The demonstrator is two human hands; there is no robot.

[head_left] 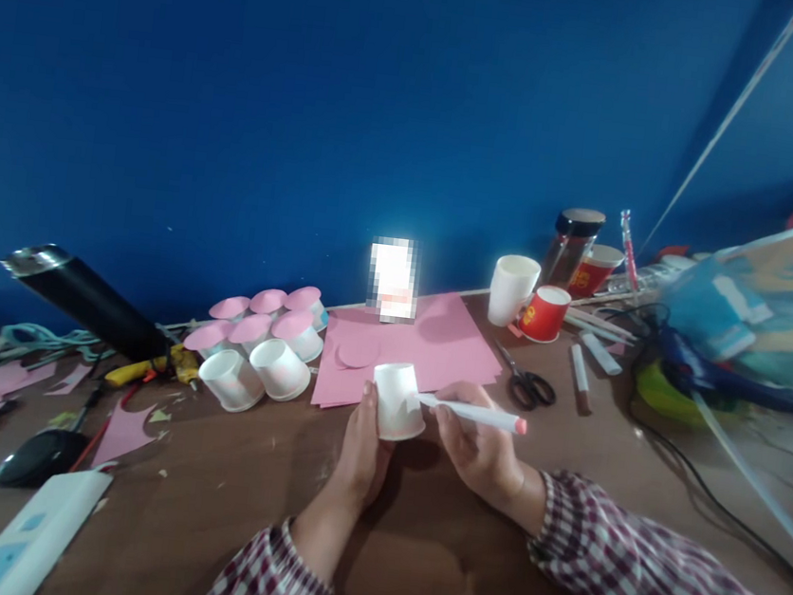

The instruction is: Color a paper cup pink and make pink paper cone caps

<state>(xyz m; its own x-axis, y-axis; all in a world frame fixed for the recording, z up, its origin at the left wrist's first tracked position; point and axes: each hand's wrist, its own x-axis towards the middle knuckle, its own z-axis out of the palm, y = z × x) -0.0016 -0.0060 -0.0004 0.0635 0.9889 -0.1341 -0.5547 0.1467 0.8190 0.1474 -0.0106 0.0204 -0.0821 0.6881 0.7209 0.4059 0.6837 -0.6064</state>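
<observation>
A white paper cup point(399, 403) is held in my left hand point(360, 451), whose fingers wrap its left side and base. My right hand point(483, 451) grips a white marker point(479, 415) with a pinkish-red end pointing right; its other end is at the cup's right side. Behind the cup lie pink paper sheets point(435, 340) with a pink paper disc point(357, 354) on them. Left of these stand several white cups topped with pink discs point(268, 302), and two white cups point(280, 368) without discs in front.
Scissors point(530, 387), a marker cap point(580, 378), a red cup point(544, 314) and a glue gun point(717, 377) lie right. At left are a black flask point(95, 301), a mouse point(43, 460), a power strip point(40, 534) and pink scraps point(125, 431).
</observation>
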